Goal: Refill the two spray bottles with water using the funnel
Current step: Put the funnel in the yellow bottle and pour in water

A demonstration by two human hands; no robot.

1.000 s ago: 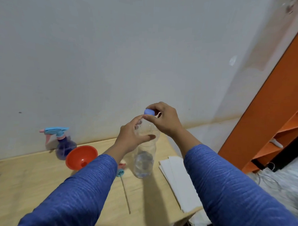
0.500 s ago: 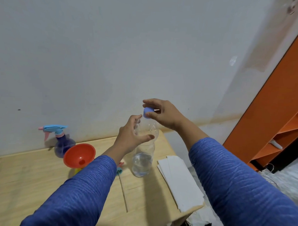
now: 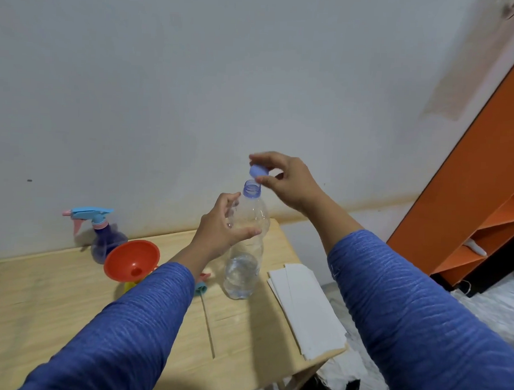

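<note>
A clear plastic water bottle [image 3: 244, 262] stands on the wooden table [image 3: 54, 298], a little water in its bottom and its neck uncovered. My left hand [image 3: 222, 225] grips its upper part. My right hand [image 3: 286, 178] pinches the blue cap [image 3: 258, 171] just above the mouth, apart from it. An orange funnel [image 3: 132, 260] sits in a yellow bottle [image 3: 129, 286], mostly hidden behind my left sleeve. A purple spray bottle [image 3: 105, 241] with a blue and pink trigger head stands near the wall. A loose spray head [image 3: 201, 283] with its thin tube lies beside the water bottle.
A stack of white paper [image 3: 304, 309] lies at the table's right edge, overhanging the corner. An orange shelf unit [image 3: 480, 181] stands to the right. The white wall runs close behind the table. Crumpled white and black material lies on the floor below the table's right corner.
My right hand has lifted the blue cap off the bottle's neck, which now stands uncovered. My left hand kept its grip on the bottle.
</note>
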